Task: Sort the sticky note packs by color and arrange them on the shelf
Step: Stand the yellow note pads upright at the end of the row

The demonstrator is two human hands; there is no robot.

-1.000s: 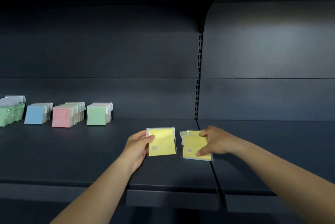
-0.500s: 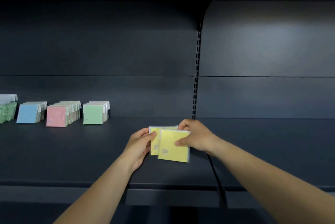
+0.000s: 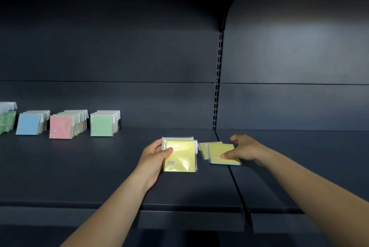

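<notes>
My left hand [image 3: 154,157] grips two yellow sticky note packs [image 3: 182,155] in clear wrap, held upright one behind the other on the dark shelf [image 3: 79,170]. Just to their right, two more yellow packs [image 3: 216,151] lie flat and overlapping near the seam between shelf sections. My right hand [image 3: 244,149] rests on the nearer flat pack, thumb on its top face and fingers curled behind it. At the far left stand upright rows of blue packs [image 3: 30,124], pink packs [image 3: 61,129] and green packs [image 3: 102,125].
A patterned green stack [image 3: 7,120] with white tops sits at the left frame edge. A slotted upright post [image 3: 218,78] divides the back panel. A second shelf section [image 3: 309,158] lies to the right, and the shelf's front lip [image 3: 189,216] runs below my forearms.
My right hand added its yellow pack to the one in my left hand, then moved right onto the flat packs. My left hand now holds two packs upright.
</notes>
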